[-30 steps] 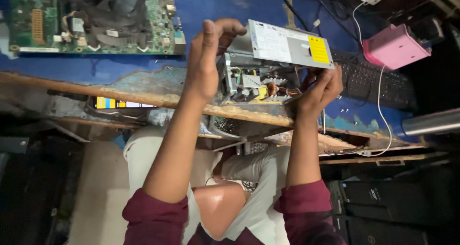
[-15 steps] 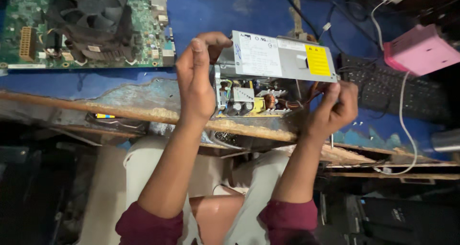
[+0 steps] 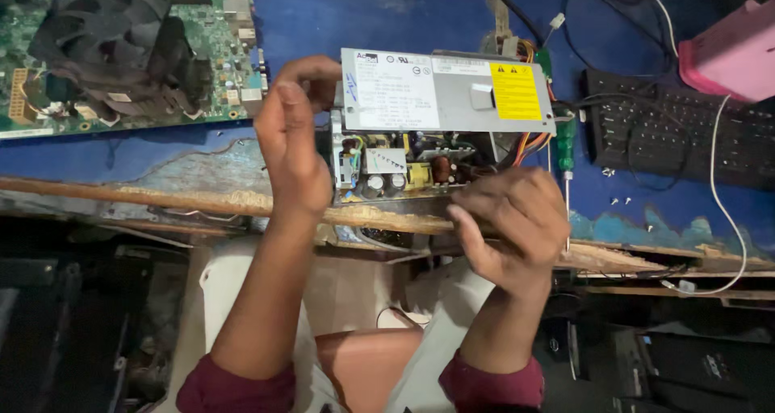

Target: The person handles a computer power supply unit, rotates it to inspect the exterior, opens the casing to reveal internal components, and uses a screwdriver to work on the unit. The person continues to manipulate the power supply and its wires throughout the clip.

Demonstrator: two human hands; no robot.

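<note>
An opened grey metal power supply [image 3: 444, 98], with a white label and a yellow warning sticker on its lid, is held up over the edge of the blue table [image 3: 339, 25]. Its circuit board with capacitors and coils [image 3: 404, 167] shows below the lid. My left hand [image 3: 292, 134] grips the unit's left end, thumb and fingers around the casing. My right hand [image 3: 513, 223] sits at the lower right corner, fingers curled against the board's edge. Coloured wires [image 3: 533, 142] run out of the right side.
A green motherboard with a black fan cooler [image 3: 113, 50] lies at the table's upper left. A green-handled screwdriver [image 3: 565, 150] and small loose screws [image 3: 617, 199] lie right of the unit, beside a black keyboard [image 3: 686, 142]. A pink box [image 3: 731, 54] sits top right. The table's worn wooden edge [image 3: 161, 199] runs across.
The power supply has come down and toward me, its lid tilted up. My right hand slid from the unit's right end to its lower right corner. The view shifted right.
</note>
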